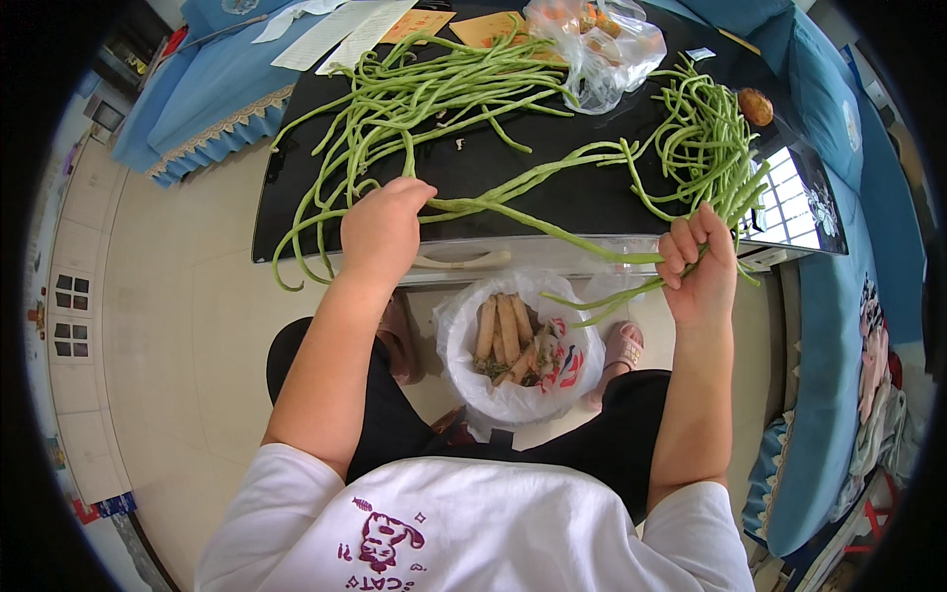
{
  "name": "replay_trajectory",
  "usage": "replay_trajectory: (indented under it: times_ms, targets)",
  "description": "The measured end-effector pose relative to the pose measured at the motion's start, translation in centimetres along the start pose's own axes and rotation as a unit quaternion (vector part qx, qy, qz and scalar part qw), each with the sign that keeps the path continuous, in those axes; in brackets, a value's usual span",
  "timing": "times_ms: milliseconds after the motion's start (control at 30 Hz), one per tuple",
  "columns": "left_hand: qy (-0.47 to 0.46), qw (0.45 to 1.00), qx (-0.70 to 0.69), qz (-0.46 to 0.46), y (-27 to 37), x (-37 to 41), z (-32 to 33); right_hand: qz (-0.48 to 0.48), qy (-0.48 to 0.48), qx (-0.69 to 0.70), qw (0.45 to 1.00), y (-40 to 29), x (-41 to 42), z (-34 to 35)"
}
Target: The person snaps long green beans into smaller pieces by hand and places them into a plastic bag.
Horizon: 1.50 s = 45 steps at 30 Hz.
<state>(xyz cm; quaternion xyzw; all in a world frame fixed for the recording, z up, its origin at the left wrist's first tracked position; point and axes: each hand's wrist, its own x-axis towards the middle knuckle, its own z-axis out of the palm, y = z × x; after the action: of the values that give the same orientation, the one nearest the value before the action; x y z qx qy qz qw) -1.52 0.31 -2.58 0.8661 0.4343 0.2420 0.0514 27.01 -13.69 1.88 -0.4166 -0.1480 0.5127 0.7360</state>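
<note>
Long green yardlong beans (444,85) lie in a loose heap across the glossy black table (473,140). At the table's near edge my left hand (388,226) is closed around some of the beans, with stems running out of it. A second, tangled bunch of beans (699,133) rests at the right. My right hand (699,266) grips several bean ends below that bunch, their tips pointing left over the bin. One long bean (547,226) stretches between my two hands. Other beans cross the middle of the table behind it.
Between my feet stands a bin lined with a white plastic bag (459,355), holding brown root-like pieces and scraps. A clear plastic bag (614,59), paper sheets (340,37), orange envelopes (484,29) and a potato (755,106) lie on the table's far part. Blue sofas flank the table.
</note>
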Motion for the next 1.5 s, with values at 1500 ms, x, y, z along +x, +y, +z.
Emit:
replay_trajectory:
  times_ms: [1500]
  targets:
    - [-0.394,0.901,-0.103,0.148,6.4,-2.7,0.9,-0.103,0.008,0.15,0.983,-4.4,0.7,-5.4]
